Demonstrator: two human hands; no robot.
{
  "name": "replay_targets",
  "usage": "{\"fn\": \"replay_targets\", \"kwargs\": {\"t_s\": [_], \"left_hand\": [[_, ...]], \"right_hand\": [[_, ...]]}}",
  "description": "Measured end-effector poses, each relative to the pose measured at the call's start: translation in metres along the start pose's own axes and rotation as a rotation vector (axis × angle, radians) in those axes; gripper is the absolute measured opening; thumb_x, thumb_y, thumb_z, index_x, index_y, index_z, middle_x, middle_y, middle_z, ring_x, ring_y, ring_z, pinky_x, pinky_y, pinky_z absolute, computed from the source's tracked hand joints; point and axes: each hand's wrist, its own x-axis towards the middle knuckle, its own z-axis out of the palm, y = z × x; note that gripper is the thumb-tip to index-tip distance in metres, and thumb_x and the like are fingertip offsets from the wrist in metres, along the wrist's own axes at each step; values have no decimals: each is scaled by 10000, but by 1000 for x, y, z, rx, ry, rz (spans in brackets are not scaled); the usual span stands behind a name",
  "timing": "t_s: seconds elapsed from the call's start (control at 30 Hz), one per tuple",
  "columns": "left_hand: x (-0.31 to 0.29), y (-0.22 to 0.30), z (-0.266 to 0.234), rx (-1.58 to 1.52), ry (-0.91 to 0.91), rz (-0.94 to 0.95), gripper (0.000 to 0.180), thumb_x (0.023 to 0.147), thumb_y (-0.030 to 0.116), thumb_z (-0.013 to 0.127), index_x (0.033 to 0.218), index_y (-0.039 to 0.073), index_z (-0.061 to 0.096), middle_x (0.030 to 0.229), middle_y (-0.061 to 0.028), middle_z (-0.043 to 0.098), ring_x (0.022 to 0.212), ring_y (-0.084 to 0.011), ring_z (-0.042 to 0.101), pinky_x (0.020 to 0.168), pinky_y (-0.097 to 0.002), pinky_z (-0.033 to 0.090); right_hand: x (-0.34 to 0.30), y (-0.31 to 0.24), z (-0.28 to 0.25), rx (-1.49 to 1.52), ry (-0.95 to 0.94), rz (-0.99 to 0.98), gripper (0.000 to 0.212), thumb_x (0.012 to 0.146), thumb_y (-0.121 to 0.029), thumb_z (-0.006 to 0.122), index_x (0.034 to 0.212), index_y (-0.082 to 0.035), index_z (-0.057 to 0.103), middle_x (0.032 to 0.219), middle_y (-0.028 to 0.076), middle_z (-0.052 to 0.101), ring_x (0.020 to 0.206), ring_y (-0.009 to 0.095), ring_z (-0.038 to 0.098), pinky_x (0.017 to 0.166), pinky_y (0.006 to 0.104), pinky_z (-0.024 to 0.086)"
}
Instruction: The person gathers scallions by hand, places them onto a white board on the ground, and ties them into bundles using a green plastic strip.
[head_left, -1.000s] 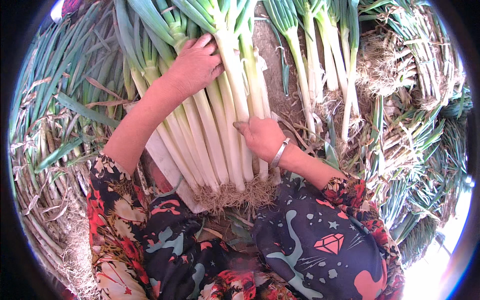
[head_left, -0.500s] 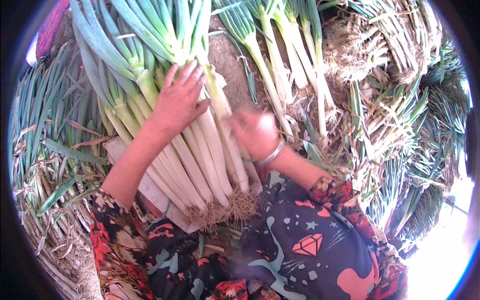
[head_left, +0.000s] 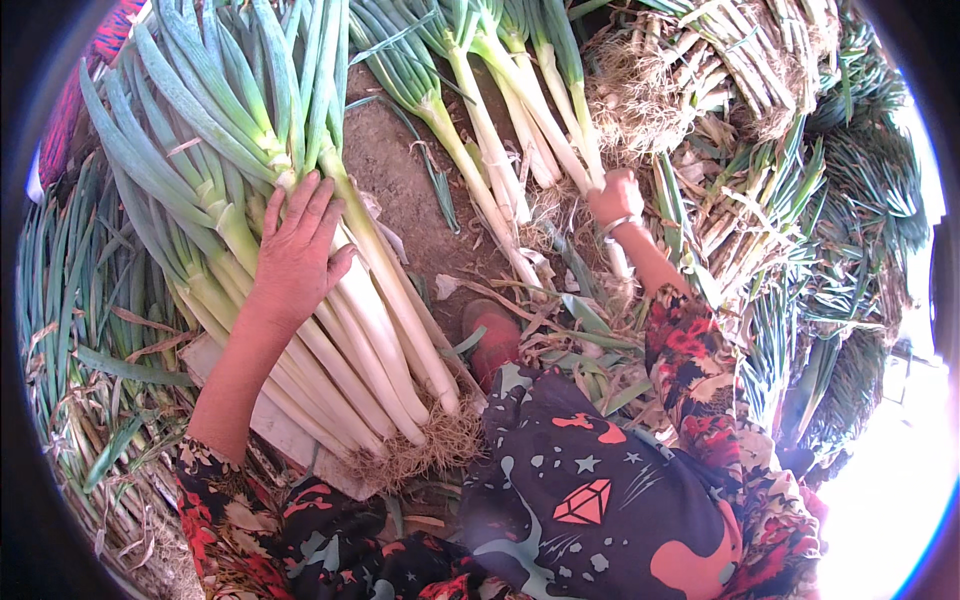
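Note:
A thick bundle of long green onions (head_left: 375, 335) lies at a slant in front of me, white stems and hairy roots toward me, green leaves away. My left hand (head_left: 300, 240) rests on top of the stems just below the leaves, fingers stretched out. To the right, a smaller group of green onions (head_left: 490, 150) lies apart on the soil. My right hand (head_left: 615, 198) is closed round the lower stem of one at that group's right side; its fingertips are partly hidden.
Under the bundle is a pale board (head_left: 275, 425). More green onions (head_left: 70, 330) are heaped at the left. Bundles with dried roots (head_left: 650, 95) are stacked at the far right. Loose leaves and husks (head_left: 600, 345) litter the ground beside a reddish boot (head_left: 490, 335).
My right hand has left the large bundle's right edge, reached right and away, and closed on a green onion there. My left hand stays on the bundle. The view has shifted.

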Motion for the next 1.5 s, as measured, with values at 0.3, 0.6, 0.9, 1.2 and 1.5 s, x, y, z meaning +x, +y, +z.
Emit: {"fn": "replay_targets", "kwargs": {"t_s": [0.3,0.6,0.9,1.2,1.5], "left_hand": [[-5,-4,2,23,-6,-11,515,738,226,651,1189,29,500,1362,-118,391,1321,-264,283,1089,-470,165],[2,1,-2,2,-3,-6,507,744,237,658,1182,35,503,1369,-118,385,1327,-265,269,1088,-465,159],[30,53,-32,-459,73,-49,424,813,220,635,1184,43,527,1276,-157,484,1253,-294,388,1051,-441,274],[128,106,-51,-1624,-321,-448,529,903,496,474,1050,-3,570,897,-54,610,810,-125,577,751,-261,485],[104,3,-138,-1976,213,-358,549,831,419,612,1131,-24,488,940,-177,625,844,-287,638,762,-385,532]], "right_hand": [[78,-60,-54,687,-283,-15,576,653,-280,657,1067,102,536,909,218,619,832,276,589,757,359,480],[48,-82,25,507,-313,61,640,698,-204,688,1186,87,393,1100,251,539,1014,350,533,883,383,420],[-43,-6,-129,1590,-1009,501,349,765,-186,672,1031,9,558,865,105,620,694,180,591,605,315,505],[-118,-129,-211,2399,-1261,368,347,744,-66,660,1043,-21,491,792,19,504,663,135,495,615,286,457],[-176,-207,-237,1380,-826,-448,590,753,-114,683,1224,41,363,920,130,614,769,219,622,682,326,504]]}}
